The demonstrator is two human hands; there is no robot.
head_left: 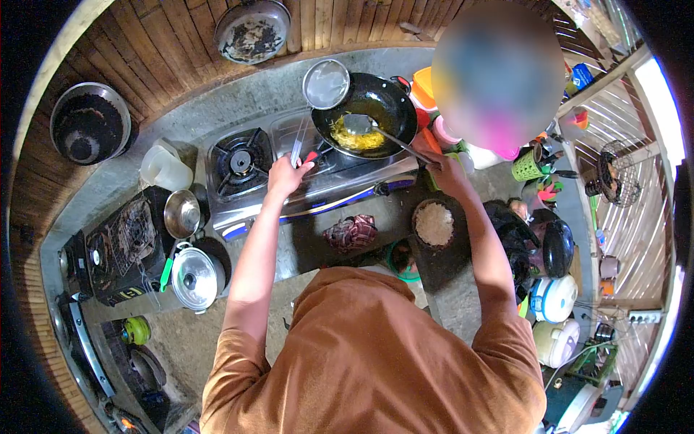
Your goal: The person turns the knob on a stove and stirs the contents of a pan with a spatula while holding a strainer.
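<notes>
My left hand (288, 176) is closed on the handle of a round mesh strainer (326, 84), held up over the left rim of a black wok (376, 92). The handle of a metal spatula (359, 124) is in my right hand (447, 173), which is closed. The spatula's blade is inside the wok, over yellow shredded food (354, 139) lying in liquid. The wok sits on the right burner of a silver two-burner stove (289, 189). A red piece (311, 156) shows beside my left fingers.
The left burner (242, 162) carries no pan. A crumpled cloth (350, 233) and a bowl of white grains (434, 223) lie in front of the stove. Left are a lidded pot (196, 278) and a small pan (182, 214). A green basket (527, 166) stands at right.
</notes>
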